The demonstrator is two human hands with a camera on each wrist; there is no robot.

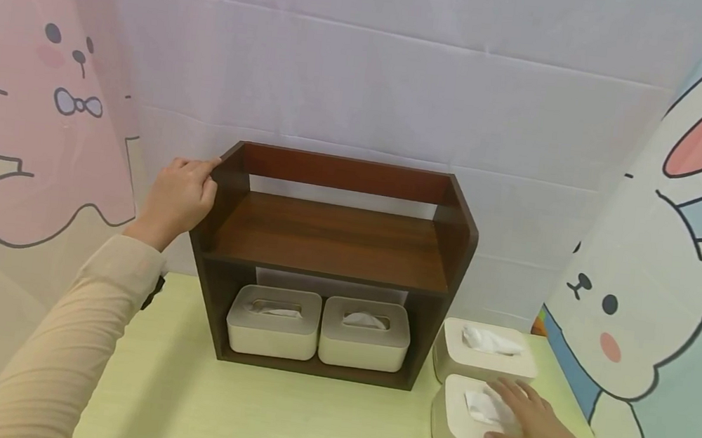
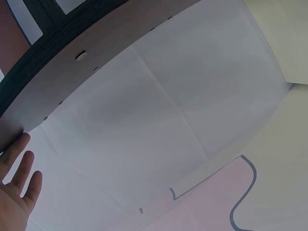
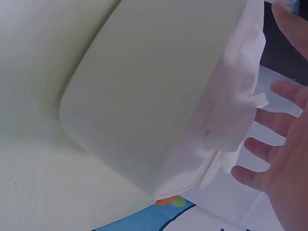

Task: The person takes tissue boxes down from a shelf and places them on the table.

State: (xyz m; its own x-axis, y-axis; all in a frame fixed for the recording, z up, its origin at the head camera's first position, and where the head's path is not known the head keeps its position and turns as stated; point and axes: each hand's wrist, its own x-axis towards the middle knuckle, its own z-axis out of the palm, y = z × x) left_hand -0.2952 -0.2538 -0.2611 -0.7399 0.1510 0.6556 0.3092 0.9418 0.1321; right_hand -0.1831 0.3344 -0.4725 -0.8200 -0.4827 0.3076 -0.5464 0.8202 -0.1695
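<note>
A dark brown two-tier wooden shelf [image 1: 336,239] stands against the back wall covering. My left hand [image 1: 181,192] touches the upper edge of its left side panel; in the left wrist view, several loosely extended fingers [image 2: 21,173] show beside the outer face. At the right, my right hand [image 1: 531,420] hovers with fingers spread over the front tissue box [image 1: 454,426], which is cream-coloured with a white tissue [image 1: 488,407] sticking out. From the right wrist view, the fingers [image 3: 262,149] are apart from the lid. Behind it sits another tissue box [image 1: 452,356].
Two more tissue boxes, a left one [image 1: 272,338] and a right one [image 1: 364,351], stand side by side in the shelf's lower compartment. Everything rests on a pale green table [image 1: 281,417]. Cartoon-printed wall sheets [image 1: 628,309] hang on both sides.
</note>
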